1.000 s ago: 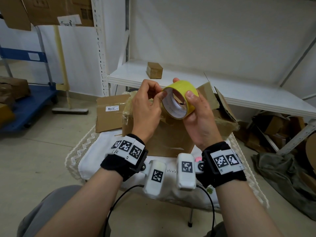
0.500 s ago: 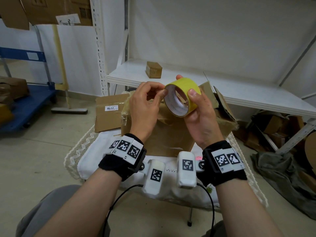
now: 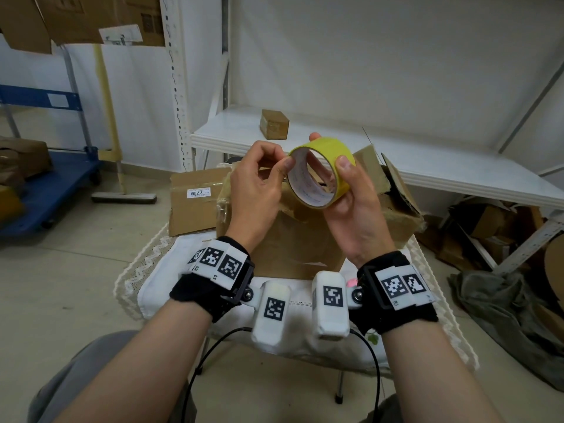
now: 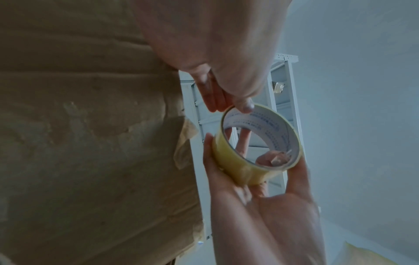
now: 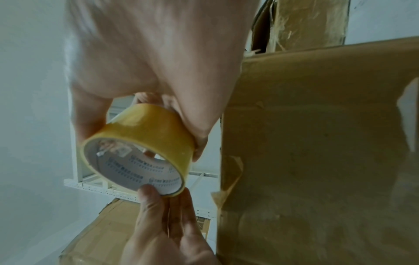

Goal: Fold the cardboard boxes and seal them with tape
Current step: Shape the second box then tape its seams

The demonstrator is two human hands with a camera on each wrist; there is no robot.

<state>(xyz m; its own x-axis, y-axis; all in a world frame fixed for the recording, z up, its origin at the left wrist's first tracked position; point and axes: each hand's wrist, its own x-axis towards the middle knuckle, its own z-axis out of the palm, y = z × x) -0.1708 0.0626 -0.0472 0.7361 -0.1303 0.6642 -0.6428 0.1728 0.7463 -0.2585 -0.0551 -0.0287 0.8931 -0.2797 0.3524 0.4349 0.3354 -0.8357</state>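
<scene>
Both hands have lifted the tape roll [image 3: 320, 170] slightly higher at frame centre. Only wrist views show its printed core; right hand [image 3: 351, 209] fingers [image 3: 343, 164] curl around it, left hand [image 3: 256, 190] thumb and fingertips [image 5: 147, 194] pinch its rim.

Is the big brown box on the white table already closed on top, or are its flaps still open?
Open. The head view shows flaps of the brown box sticking up loosely beside the tape roll.
</scene>
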